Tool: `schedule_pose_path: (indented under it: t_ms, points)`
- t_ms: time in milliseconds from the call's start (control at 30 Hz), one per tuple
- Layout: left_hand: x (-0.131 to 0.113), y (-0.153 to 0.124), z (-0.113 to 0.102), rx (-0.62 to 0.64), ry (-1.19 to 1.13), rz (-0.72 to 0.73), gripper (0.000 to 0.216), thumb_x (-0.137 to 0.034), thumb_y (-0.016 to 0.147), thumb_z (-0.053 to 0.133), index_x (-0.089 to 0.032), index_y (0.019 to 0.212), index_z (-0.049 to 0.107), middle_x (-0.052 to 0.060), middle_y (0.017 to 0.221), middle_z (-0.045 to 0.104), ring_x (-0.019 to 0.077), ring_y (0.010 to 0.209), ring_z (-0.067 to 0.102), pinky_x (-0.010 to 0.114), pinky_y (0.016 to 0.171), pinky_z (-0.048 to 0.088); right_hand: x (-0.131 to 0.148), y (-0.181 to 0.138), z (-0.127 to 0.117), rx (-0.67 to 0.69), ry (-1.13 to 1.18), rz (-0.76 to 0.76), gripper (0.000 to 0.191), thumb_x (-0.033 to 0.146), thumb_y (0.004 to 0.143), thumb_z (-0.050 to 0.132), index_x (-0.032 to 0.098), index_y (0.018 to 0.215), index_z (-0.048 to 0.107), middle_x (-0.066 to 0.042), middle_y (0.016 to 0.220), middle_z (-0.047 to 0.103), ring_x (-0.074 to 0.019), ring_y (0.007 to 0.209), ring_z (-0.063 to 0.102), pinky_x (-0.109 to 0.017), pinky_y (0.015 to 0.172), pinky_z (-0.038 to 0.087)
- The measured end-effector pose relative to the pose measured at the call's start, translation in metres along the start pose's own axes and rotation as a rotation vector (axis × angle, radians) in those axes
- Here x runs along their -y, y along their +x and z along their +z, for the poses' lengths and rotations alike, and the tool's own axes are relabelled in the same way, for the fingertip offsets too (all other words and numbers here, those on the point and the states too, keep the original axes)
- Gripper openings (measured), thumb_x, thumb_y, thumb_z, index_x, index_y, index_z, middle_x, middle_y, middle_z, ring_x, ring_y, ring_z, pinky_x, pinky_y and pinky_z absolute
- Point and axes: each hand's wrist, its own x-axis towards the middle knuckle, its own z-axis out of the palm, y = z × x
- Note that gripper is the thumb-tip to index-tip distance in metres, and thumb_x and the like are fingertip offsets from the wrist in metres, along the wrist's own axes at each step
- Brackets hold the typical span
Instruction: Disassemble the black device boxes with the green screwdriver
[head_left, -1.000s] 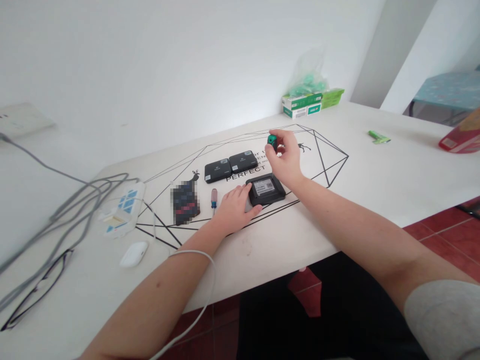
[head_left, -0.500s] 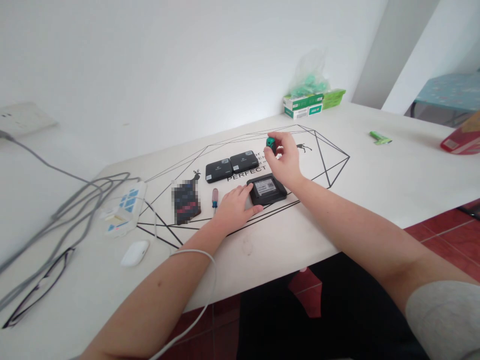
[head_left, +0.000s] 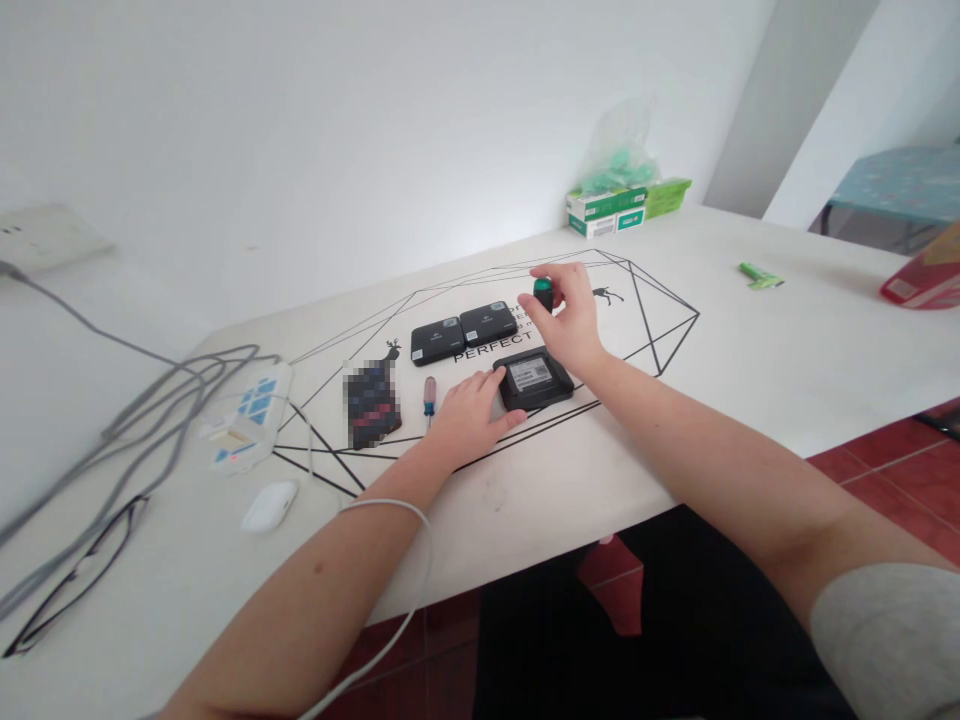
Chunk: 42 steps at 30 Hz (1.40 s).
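A flat black electronic box [head_left: 537, 381] with a white label on its upper face lies on the table. My left hand [head_left: 469, 415] grips its left side, with the thumb along the near edge and a fingertip at the far left corner. Above the box's far edge, my right hand [head_left: 570, 312] holds a green-topped black screwdriver handle [head_left: 543, 293] between thumb and fingers; the shaft is hidden. Left of my left hand lies another screwdriver [head_left: 430, 397], with a clear reddish and blue handle. Two similar black boxes, one left [head_left: 436, 341] and one right [head_left: 488, 322], sit side by side behind.
A pixelated dark object [head_left: 373, 404], a white earbud case [head_left: 270, 506], a power strip [head_left: 255, 415] with cables and eyeglasses [head_left: 79, 575] lie left. A white cable [head_left: 420, 512] crosses my left forearm. Green boxes [head_left: 607, 205] with a plastic bag stand against the wall.
The green-topped handle has tilted more upright, and the fingers of my right hand have shifted around it. My left hand and the box have stayed put.
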Motion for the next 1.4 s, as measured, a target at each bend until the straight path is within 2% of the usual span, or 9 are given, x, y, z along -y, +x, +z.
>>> schedule_pose_path:
  t_ms: [233,433,633,767,867,1000,1200,1300,1400]
  points:
    - [0.0013,0.0001,0.0011,-0.011,0.003,0.011,0.077,-0.063,0.102,0.050,-0.011,0.157,0.041,0.023,0.153,0.054,0.0380,0.142,0.051,0.054,0.119,0.040,-0.0001,-0.0051,0.0005,0.039,0.127,0.094,0.024,0.027,0.102,0.045,0.026,0.122,0.059,-0.005,0.111,0.069,-0.0207,0.103,0.066,-0.043,0.089,0.058]
    - [0.0026,0.0003,0.0031,-0.026,0.005,0.013,0.077,-0.065,0.101,0.050,-0.014,0.157,0.042,0.022,0.151,0.056,0.0366,0.140,0.053,0.052,0.117,0.042,0.0009,-0.0028,0.0014,0.033,-0.009,0.008,0.029,0.031,0.089,0.071,0.027,0.116,0.063,-0.006,0.109,0.061,-0.0219,0.100,0.061,-0.040,0.081,0.058]
    - [-0.0006,0.0000,0.0006,-0.014,0.010,0.002,0.077,-0.064,0.101,0.049,-0.012,0.157,0.041,0.022,0.152,0.055,0.0376,0.142,0.052,0.052,0.118,0.040,-0.0016,-0.0063,0.0022,0.026,0.070,0.060,0.036,0.022,0.097,0.052,0.029,0.132,0.055,-0.005,0.112,0.067,-0.0210,0.101,0.066,-0.041,0.084,0.058]
    - [-0.0023,0.0000,-0.0007,-0.005,0.014,-0.008,0.077,-0.063,0.101,0.049,-0.011,0.157,0.041,0.023,0.154,0.054,0.0384,0.144,0.050,0.053,0.119,0.039,-0.0002,-0.0067,-0.0004,0.073,0.119,0.105,0.028,0.025,0.103,0.043,0.029,0.126,0.059,-0.005,0.117,0.071,-0.0215,0.108,0.067,-0.044,0.093,0.057]
    - [-0.0017,0.0000,-0.0007,-0.013,0.010,0.002,0.076,-0.063,0.101,0.050,-0.012,0.157,0.042,0.022,0.151,0.056,0.0374,0.140,0.053,0.052,0.117,0.041,0.0013,-0.0049,-0.0003,0.063,0.042,0.061,0.023,0.034,0.099,0.056,0.028,0.121,0.062,-0.007,0.118,0.068,-0.0220,0.104,0.065,-0.043,0.088,0.059]
    - [-0.0005,-0.0002,-0.0002,-0.018,0.000,0.010,0.075,-0.064,0.101,0.050,-0.015,0.157,0.041,0.020,0.150,0.056,0.0362,0.139,0.054,0.051,0.116,0.042,-0.0003,-0.0040,0.0024,0.048,-0.027,0.034,0.037,0.034,0.084,0.076,0.027,0.118,0.061,-0.006,0.112,0.061,-0.0223,0.099,0.062,-0.042,0.082,0.060]
    - [-0.0003,-0.0002,0.0006,-0.017,0.001,0.010,0.076,-0.063,0.101,0.050,-0.012,0.157,0.042,0.022,0.151,0.055,0.0375,0.141,0.053,0.053,0.117,0.041,-0.0022,-0.0075,0.0025,0.053,0.043,0.069,0.044,0.020,0.092,0.057,0.029,0.134,0.053,-0.004,0.109,0.068,-0.0208,0.094,0.066,-0.043,0.084,0.059]
    - [-0.0005,0.0000,0.0006,-0.014,0.007,0.006,0.076,-0.062,0.101,0.050,-0.011,0.157,0.041,0.022,0.152,0.055,0.0374,0.142,0.052,0.051,0.118,0.041,0.0001,-0.0074,0.0010,0.086,0.078,0.084,0.036,0.017,0.095,0.046,0.029,0.126,0.058,-0.004,0.115,0.071,-0.0221,0.105,0.068,-0.045,0.090,0.058]
    - [-0.0010,0.0001,0.0002,-0.008,0.007,-0.001,0.077,-0.062,0.101,0.051,-0.010,0.158,0.041,0.022,0.152,0.054,0.0373,0.142,0.051,0.051,0.119,0.040,0.0025,-0.0057,0.0004,0.064,0.028,0.037,0.027,0.024,0.095,0.055,0.028,0.120,0.062,-0.006,0.115,0.068,-0.0223,0.103,0.065,-0.043,0.085,0.059]
